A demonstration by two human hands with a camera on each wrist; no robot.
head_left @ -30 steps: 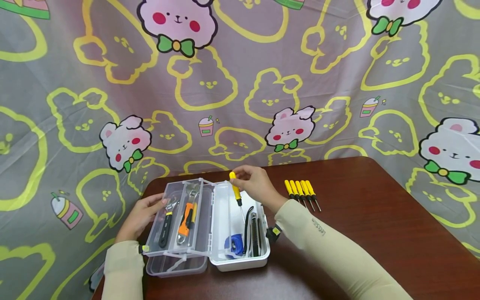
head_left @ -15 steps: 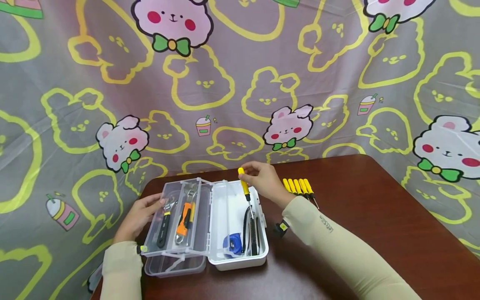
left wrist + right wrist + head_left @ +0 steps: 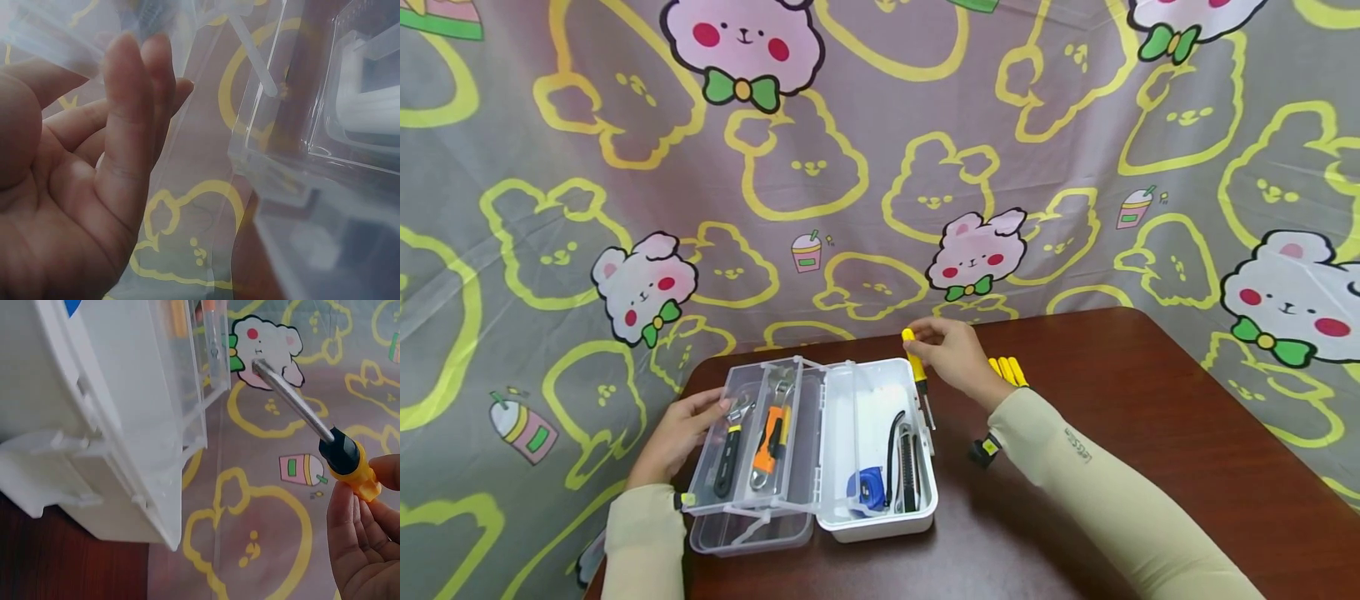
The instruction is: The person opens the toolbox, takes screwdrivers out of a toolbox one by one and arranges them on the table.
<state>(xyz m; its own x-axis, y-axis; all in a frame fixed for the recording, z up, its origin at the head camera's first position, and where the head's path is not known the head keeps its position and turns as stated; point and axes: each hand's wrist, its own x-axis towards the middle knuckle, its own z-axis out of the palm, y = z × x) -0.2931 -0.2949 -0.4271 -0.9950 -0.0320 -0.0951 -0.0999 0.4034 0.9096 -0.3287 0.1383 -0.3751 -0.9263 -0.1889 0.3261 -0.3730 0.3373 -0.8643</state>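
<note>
My right hand pinches a yellow-handled screwdriver by its handle, its metal shaft slanting down beside the right rim of an open white toolbox. In the right wrist view the bare shaft and black collar of that screwdriver stand clear of the box wall. At the far left, my left hand holds the edge of the box's clear plastic tray; how firmly its fingers close is hard to see. Translucent plastic reaches the fingertips of that left hand in the left wrist view.
More yellow screwdrivers lie on the brown table, partly hidden by the right forearm. Inside the box are a blue tape measure and a grey utility knife. The tray carries an adjustable wrench and an orange-handled tool.
My right hand has carried the screwdriver rightward, from over the inside of the box to its right rim. The left hand has stayed at the tray.
</note>
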